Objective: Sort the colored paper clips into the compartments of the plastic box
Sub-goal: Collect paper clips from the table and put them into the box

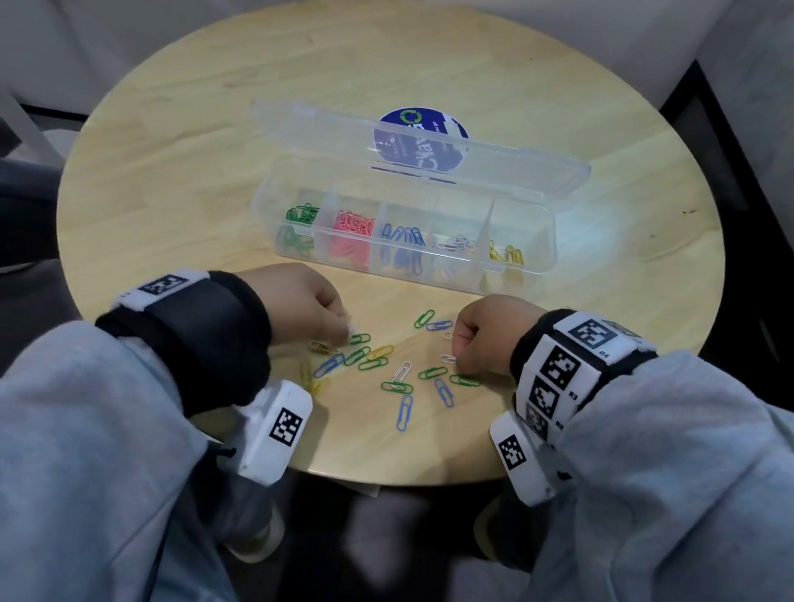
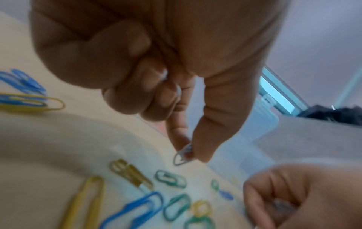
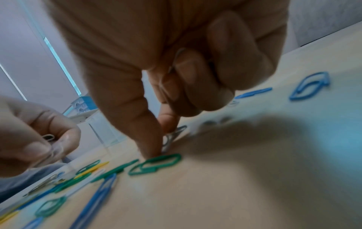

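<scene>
Both hands down among the loose clips, each pinching a pale one.

Left hand (image 2: 156, 65) grips a white clip (image 2: 183, 155) between thumb and forefinger; right hand (image 3: 168, 62) pinches a white clip (image 3: 172, 136) against the table (image 1: 473, 68). Beyond them sits the open plastic box (image 1: 403, 234), partly sorted.

Green, red, blue, white and yellow clips (image 1: 404, 235) were sorted by colour in a clear box (image 1: 549, 231); a pale wood table (image 1: 421, 70), grey sleeves (image 1: 52, 428) and black-and-white wrist tags (image 1: 562, 368) were seen

"R4", "R3" on wrist band (image 1: 582, 366)
</scene>
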Available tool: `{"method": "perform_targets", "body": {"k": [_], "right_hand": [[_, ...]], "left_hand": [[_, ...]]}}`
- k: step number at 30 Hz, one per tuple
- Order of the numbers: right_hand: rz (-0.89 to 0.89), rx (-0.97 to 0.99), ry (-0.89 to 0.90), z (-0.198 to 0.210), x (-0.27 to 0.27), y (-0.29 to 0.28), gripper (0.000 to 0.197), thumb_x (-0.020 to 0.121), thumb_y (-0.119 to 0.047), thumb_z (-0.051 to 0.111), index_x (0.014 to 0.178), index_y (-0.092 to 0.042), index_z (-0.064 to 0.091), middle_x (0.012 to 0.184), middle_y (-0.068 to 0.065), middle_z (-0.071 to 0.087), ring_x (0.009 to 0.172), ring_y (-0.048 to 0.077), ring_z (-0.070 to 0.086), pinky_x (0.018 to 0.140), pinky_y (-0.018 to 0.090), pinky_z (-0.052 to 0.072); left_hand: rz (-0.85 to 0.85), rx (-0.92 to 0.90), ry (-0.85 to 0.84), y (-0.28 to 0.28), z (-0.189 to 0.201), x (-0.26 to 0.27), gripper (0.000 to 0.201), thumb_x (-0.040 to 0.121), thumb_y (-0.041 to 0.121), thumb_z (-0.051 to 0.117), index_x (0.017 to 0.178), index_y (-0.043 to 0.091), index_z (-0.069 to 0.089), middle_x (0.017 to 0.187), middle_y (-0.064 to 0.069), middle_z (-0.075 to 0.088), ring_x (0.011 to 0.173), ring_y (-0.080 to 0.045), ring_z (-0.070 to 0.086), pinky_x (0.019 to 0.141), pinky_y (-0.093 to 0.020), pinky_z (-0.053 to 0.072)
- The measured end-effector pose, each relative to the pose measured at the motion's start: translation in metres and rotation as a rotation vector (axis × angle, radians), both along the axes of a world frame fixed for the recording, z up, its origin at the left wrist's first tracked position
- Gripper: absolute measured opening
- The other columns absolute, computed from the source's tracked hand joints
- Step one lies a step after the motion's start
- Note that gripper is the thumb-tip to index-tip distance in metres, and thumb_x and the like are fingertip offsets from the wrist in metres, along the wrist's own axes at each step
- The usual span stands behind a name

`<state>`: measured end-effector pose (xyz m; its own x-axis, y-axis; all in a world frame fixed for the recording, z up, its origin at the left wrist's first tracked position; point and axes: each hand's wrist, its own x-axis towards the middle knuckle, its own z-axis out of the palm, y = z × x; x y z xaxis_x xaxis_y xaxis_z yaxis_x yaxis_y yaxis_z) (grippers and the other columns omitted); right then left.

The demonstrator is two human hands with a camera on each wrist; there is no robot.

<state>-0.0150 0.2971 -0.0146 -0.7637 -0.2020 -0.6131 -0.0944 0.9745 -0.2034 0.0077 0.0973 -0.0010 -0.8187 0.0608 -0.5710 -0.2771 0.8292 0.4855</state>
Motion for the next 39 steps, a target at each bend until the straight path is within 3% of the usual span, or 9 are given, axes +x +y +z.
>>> {"method": "perform_targets", "body": {"k": [2,5,10,16,21,26,34,36,39], "right_hand": [[-0.004,-0.017,0.002,0.0,0.0,0.0,0.022,0.079,-0.012,0.062,0.064,-0.021,0.049,0.063,-0.006,0.05,0.071,0.018,0.051,0.054,0.021,0.039],[-0.014,-0.051,0.046,-0.001,0.002,0.001,0.016,0.078,-0.012,0.064,0.074,-0.02,0.05,0.065,-0.007,0.046,0.061,0.013,0.046,0.051,0.02,0.035],[-0.048,-0.097,0.111,-0.006,0.002,0.003,0.023,0.075,-0.019,0.07,0.076,-0.025,0.047,0.068,-0.009,0.044,0.058,0.01,0.042,0.05,0.021,0.033],[-0.045,-0.077,0.167,-0.005,0.0,0.004,0.032,0.075,-0.032,0.074,0.089,-0.022,0.046,0.07,-0.01,0.04,0.078,0.018,0.047,0.052,0.021,0.029],[0.017,-0.02,0.102,-0.004,-0.002,0.001,0.011,0.082,-0.024,0.065,0.085,-0.021,0.055,0.079,-0.005,0.051,0.081,0.018,0.051,0.057,0.023,0.037],[0.05,0.009,0.113,-0.003,0.0,-0.002,0.008,0.084,-0.024,0.062,0.086,-0.02,0.055,0.078,-0.004,0.05,0.08,0.018,0.05,0.053,0.02,0.034],[0.127,0.108,0.049,0.001,0.002,-0.01,0.013,0.085,-0.015,0.052,0.091,-0.012,0.063,0.09,0.004,0.058,0.08,0.021,0.053,0.069,0.028,0.045],[0.119,0.114,0.041,0.002,0.002,-0.01,0.006,0.082,-0.016,0.055,0.08,-0.014,0.06,0.083,0.004,0.057,0.076,0.022,0.052,0.067,0.026,0.044],[0.054,0.078,0.027,0.001,0.002,-0.005,0.018,0.079,-0.019,0.061,0.063,-0.017,0.053,0.069,0.001,0.055,0.073,0.022,0.054,0.067,0.026,0.045]], "left_hand": [[0.112,0.184,-0.069,-0.004,0.002,-0.003,0.022,0.084,0.014,0.062,0.065,0.017,0.054,0.046,0.005,0.036,0.042,-0.011,0.026,0.041,-0.016,0.019],[0.307,0.455,-0.114,-0.005,0.004,-0.005,0.026,0.088,0.005,0.048,0.065,0.015,0.045,0.059,-0.002,0.04,0.042,-0.009,0.031,0.035,-0.012,0.022],[0.45,0.855,-0.21,-0.007,0.015,-0.005,0.008,0.06,0.01,0.047,0.061,0.016,0.041,0.049,-0.002,0.049,0.035,-0.007,0.038,0.031,-0.01,0.026],[0.478,0.996,-0.236,-0.011,0.017,-0.006,0.013,0.059,0.006,0.042,0.049,0.015,0.047,0.048,-0.004,0.046,0.035,-0.008,0.036,0.031,-0.009,0.026],[0.497,1.034,-0.27,-0.006,0.016,-0.006,0.016,0.061,0.004,0.042,0.053,0.012,0.053,0.049,-0.007,0.05,0.036,-0.01,0.04,0.032,-0.009,0.028],[0.55,0.903,-0.291,0.0,0.012,-0.008,0.025,0.085,0.017,0.037,0.066,0.011,0.052,0.052,-0.003,0.05,0.037,-0.009,0.041,0.032,-0.009,0.027],[0.321,0.36,-0.22,0.025,-0.001,-0.002,0.03,0.088,0.031,0.056,0.063,0.017,0.048,0.049,0.005,0.038,0.034,-0.006,0.03,0.036,-0.012,0.017],[0.229,0.281,-0.19,0.03,-0.002,-0.001,0.031,0.087,0.032,0.057,0.062,0.018,0.047,0.051,0.004,0.035,0.039,-0.01,0.028,0.039,-0.015,0.018],[0.056,0.118,-0.058,0.034,-0.003,0.0,0.034,0.082,0.031,0.065,0.057,0.019,0.046,0.054,0.0,0.04,0.048,-0.017,0.034,0.046,-0.021,0.024]]}}
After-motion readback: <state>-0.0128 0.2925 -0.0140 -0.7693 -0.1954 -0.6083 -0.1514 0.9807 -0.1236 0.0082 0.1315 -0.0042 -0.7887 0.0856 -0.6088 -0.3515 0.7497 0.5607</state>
